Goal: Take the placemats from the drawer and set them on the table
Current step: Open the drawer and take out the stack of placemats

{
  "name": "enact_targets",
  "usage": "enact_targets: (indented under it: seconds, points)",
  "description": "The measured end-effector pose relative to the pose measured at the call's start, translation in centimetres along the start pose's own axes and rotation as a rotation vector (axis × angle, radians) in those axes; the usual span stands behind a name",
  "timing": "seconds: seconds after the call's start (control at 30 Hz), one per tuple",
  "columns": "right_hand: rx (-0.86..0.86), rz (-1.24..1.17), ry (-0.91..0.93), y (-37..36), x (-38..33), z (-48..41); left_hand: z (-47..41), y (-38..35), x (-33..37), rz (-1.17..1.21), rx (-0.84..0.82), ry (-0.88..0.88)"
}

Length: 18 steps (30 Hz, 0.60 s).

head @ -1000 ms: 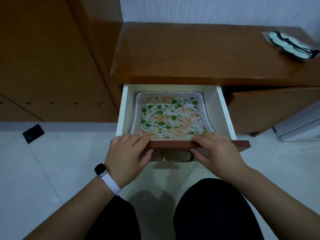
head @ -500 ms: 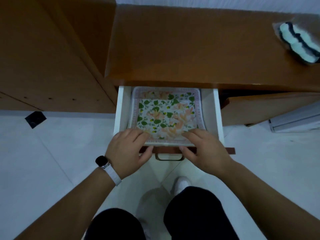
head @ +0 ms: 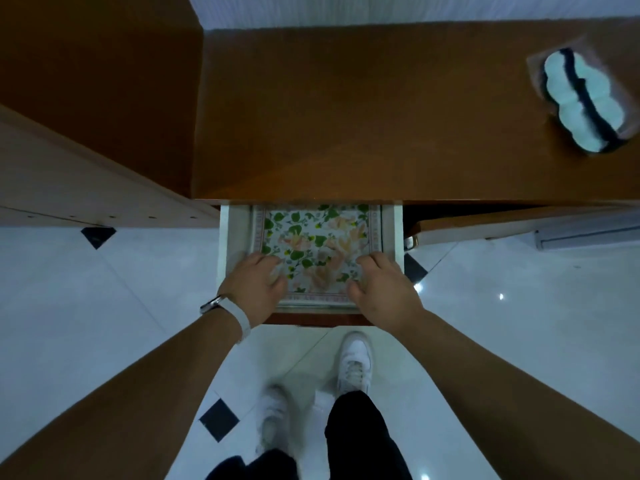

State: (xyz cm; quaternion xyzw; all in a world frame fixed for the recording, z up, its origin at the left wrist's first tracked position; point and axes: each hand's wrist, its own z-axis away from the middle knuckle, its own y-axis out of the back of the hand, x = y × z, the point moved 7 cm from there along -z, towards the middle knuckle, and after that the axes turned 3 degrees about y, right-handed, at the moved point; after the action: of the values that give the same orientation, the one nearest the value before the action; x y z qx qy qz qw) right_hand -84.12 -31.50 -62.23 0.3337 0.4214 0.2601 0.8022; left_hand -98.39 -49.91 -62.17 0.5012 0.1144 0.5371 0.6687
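One view only. Far end of placemats [head: 322, 237] and drawer [head: 391, 230] hidden under table [head: 346, 116]; stack count unclear. Near corners covered by left hand [head: 254, 284] and right hand [head: 384, 287], fingers bent onto top mat; pinching or merely pressing, cannot tell. Blurred pale-and-dark packet [head: 581, 98] far right on tabletop. White tiled floor [head: 104, 306], black diamond insets.

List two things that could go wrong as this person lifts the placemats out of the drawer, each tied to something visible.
1. The placemats reach back under the edge of the table, where the far end of the drawer is hidden; lifted straight up, they might catch there.
2. The left hand and right hand touch only the near corners, and no firm grip is visible; the far end may sag, or a mat may slip back.
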Motion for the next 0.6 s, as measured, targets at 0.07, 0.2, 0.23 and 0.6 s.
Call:
enact_targets:
  seconds: [0.07,0.2,0.23,0.6]
  points:
    - [-0.006,-0.056,-0.031,-0.2,0.3,-0.6,-0.4,-0.7,-0.3,0.071,-0.018,0.097]
    - [-0.078,-0.213,-0.204,-2.2,1.2,-1.4,-1.5,-2.7,-1.5,0.082,-0.084,0.223]
    - [-0.101,-0.244,-0.248,-2.8,1.3,-1.5,-1.8,-3.0,-2.0,0.055,-0.086,0.257]
    - [-0.165,-0.397,-0.605,-5.7,3.1,-2.4,-4.0,-6.0,-5.7,0.082,-0.211,0.482]
